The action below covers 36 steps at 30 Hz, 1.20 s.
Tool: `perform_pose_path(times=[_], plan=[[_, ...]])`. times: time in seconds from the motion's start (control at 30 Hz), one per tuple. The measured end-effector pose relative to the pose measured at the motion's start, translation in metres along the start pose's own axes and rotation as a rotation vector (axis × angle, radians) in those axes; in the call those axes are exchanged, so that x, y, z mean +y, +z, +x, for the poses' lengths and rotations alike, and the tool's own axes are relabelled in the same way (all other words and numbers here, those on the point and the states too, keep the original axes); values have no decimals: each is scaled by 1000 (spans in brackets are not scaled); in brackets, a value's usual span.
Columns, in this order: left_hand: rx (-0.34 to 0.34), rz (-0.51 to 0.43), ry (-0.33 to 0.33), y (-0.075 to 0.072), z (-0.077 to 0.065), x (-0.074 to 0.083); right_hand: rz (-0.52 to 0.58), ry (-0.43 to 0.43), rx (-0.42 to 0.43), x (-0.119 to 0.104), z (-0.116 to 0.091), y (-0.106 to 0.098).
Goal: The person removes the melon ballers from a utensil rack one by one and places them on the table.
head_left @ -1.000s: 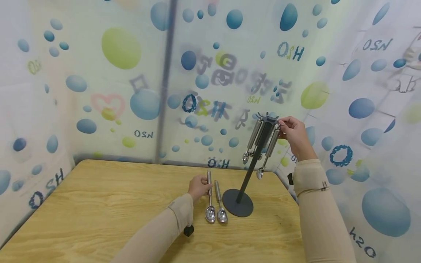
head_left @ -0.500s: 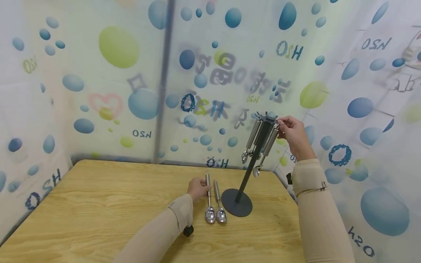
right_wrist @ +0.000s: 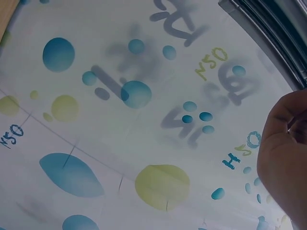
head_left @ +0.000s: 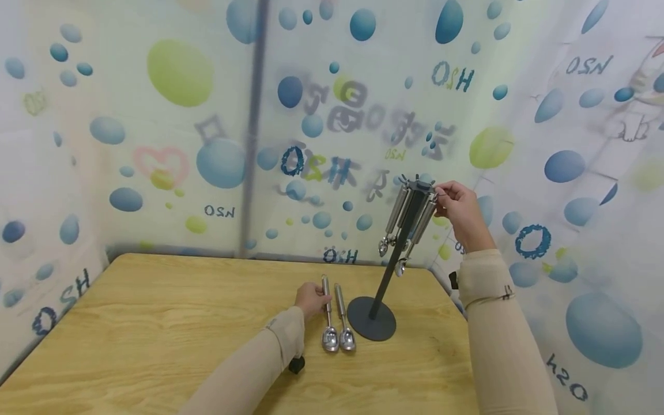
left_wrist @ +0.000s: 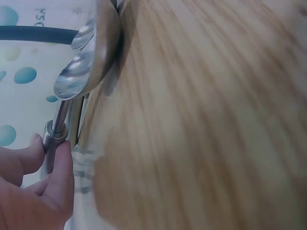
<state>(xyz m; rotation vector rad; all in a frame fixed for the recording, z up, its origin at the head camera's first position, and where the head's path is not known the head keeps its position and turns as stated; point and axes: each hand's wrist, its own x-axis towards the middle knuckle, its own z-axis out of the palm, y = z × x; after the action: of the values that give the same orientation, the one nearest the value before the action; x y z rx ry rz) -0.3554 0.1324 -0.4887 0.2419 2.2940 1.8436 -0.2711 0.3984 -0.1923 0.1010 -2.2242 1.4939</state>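
Note:
My left hand pinches the handle of a metal scoop, whose bowl sits low at the table. In the left wrist view, thumb and fingers close around the handle below the shiny bowl. Just right of it lies a second metal scoop. At the top of a dark utensil stand, my right hand pinches the upper end of a long-handled metal scoop, right at the hooks. Its small bowl points down beside the post. The right wrist view shows the fingers only partly, at its edge.
Other metal utensils hang on the stand's left side. A round dark base carries the post on the wooden table. Printed curtains close off the back and sides.
The bowl of the scoop in my right hand has swung left, closer to the post. The handle end in my left hand has dipped slightly. The view has shifted a little.

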Motion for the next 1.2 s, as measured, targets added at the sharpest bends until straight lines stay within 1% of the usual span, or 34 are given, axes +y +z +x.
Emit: perform_pose_path(times=[0.07,0.13,0.17,0.33,0.37,0.4,0.5,0.6,0.77,0.87,1.03,1.1,1.2], plan=[[8,-5,-9,1,1,-2,7,-4,-10,-1,0,1],[17,20,-11,3,2,-3,25,-5,-13,-1,0,1],[24,63,-5,4,3,-3,34,-4,-12,-2,0,1],[44,376,64,8,6,-1,52,-7,-1,-3,0,-1],[49,417,75,9,6,-1,59,-6,-2,-3,0,-2],[49,436,79,9,6,0,60,-6,-4,-4,0,-2],[58,444,93,9,8,0,68,-1,-12,-5,0,-3],[55,424,89,9,9,-3,71,2,-14,-5,1,-2],[41,362,46,6,10,-10,66,-8,-21,-2,0,1],[20,340,21,3,11,-10,57,-11,-23,-1,-1,0],[-27,295,-21,-3,9,-4,53,-6,-11,-1,0,0],[-27,274,-23,-5,8,1,44,-8,-5,-2,0,0],[-15,278,14,-7,6,11,49,-6,0,-1,1,0]])
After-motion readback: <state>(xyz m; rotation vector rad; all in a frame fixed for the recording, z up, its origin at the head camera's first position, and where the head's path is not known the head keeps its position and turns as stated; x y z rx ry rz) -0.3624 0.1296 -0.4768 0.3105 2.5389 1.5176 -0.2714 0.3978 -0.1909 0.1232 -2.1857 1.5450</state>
